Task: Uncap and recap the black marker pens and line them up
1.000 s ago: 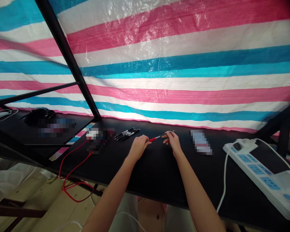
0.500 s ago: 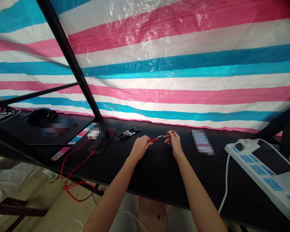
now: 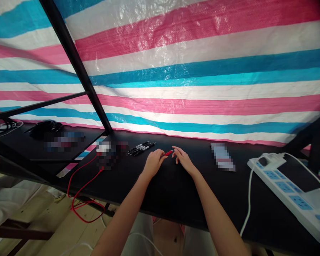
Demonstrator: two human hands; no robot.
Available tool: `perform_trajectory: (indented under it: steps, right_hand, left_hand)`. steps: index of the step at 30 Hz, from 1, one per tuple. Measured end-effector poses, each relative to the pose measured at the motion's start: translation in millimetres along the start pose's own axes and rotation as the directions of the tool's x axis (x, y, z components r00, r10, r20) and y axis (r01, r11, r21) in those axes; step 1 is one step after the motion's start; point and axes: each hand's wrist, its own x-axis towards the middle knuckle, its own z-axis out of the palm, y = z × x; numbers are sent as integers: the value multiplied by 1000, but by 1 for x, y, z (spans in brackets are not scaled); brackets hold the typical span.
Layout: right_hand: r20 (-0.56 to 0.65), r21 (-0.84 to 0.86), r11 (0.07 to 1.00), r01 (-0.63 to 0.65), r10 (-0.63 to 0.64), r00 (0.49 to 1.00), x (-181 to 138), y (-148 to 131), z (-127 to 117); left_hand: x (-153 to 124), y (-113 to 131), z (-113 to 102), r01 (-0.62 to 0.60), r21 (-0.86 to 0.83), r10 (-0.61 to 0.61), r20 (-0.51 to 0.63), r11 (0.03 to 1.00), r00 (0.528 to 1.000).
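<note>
My left hand [image 3: 154, 163] grips a slim red pen-like stick [image 3: 169, 153] between thumb and fingers, its red end pointing right. Close against that end is my right hand [image 3: 184, 159], fingers curled and pinched around the tip. What sits between those right fingertips is mostly hidden; a small greyish bit shows there. To the left of my hands, several black pens [image 3: 141, 148] with light markings lie side by side on the black table [image 3: 173, 192].
A blurred phone-like slab [image 3: 223, 157] lies right of my hands. A white power strip [image 3: 285, 188] with plugs and cables stands further right. At left are a red cable [image 3: 77, 206] and a blurred dark object [image 3: 110, 158]. A black metal frame [image 3: 77, 67] rises before a striped sheet [image 3: 197, 103].
My right hand has moved left to the red stick's end. The thin dark rod and pale piece that showed at its fingers are now largely out of sight. My left hand stays put.
</note>
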Motion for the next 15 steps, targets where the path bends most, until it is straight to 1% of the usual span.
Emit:
perform_trajectory:
  steps: [4, 6, 8, 10, 12, 15]
  right_hand:
    - [-30, -135, 991, -21, 17, 999, -2, 0, -2]
    - [-11, -180, 984, -11, 9, 1000, -3, -1, -3]
    - [12, -216, 976, 0, 2, 1000, -5, -3, -4]
    - [27, -243, 970, 9, -2, 1000, -7, -5, -4]
    - [34, -264, 964, 12, -4, 999, -8, -6, -3]
    - [41, -287, 958, 14, -3, 999, -9, -6, -3]
  left_hand:
    - [2, -6, -1, 100, -80, -108, -98, 992, 989]
    - [3, -12, -2, 119, -54, -125, -133, 991, 983]
    - [3, -20, -3, 127, 37, -120, -142, 991, 982]
    - [2, -29, -4, 144, 168, -122, -135, 975, 983]
    - [1, -36, -4, 193, 290, -155, -150, 937, 977]
    - [-1, -40, -3, 282, 408, -224, -186, 868, 957]
